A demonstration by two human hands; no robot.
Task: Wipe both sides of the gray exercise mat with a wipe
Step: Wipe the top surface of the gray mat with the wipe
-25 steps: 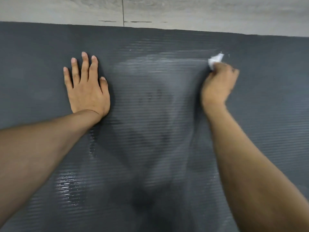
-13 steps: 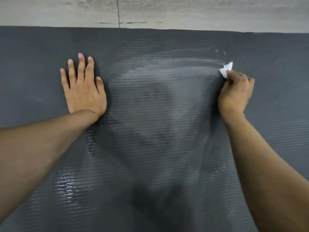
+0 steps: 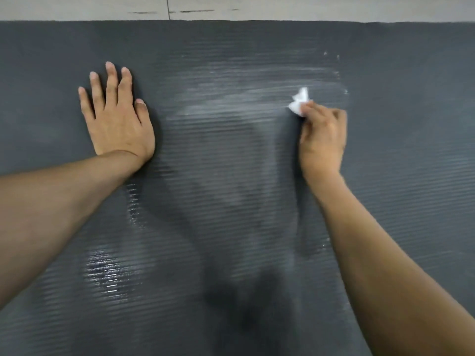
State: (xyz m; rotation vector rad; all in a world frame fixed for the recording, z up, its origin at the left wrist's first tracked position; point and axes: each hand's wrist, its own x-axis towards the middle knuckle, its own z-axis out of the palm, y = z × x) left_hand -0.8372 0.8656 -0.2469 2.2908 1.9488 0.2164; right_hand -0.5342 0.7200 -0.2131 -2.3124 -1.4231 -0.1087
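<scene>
Mat (image 3: 411,176) fills pretty much the whole view, dark gray w/ fine ribs running left-right, and its long axis looks like it goes left-right too, since it runs out of frame on both sides. Far edge sits against a strip of pale floor (image 3: 308,7).

Right hand (image 3: 322,140) has its fingers curled tight round a small bunched-up white wipe (image 3: 299,101). The wipe pokes out at the far-left tip of the fist and looks pressed on the mat, though contact is hard to call 100%. Left hand (image 3: 118,119) is flat, fingers straight and spread, palm down on the mat, well apart from the right, prob bracing the mat so it doesn't slide.

Between the hands and a bit farther out there's a whitish wet smear (image 3: 257,80) w/ left-right streaks, and the wipe sits at its right end. Another shiny wet patch (image 3: 105,273) shows near-left, under the left forearm.

IMO the key thing: the matte-looking areas lie right of the right hand and along the far band, so the right hand is the closer one for both. Going left, the planted left hand is the only thing in the way and it'd need to shift. Flip side isn't visible, so at best partway through side one.
</scene>
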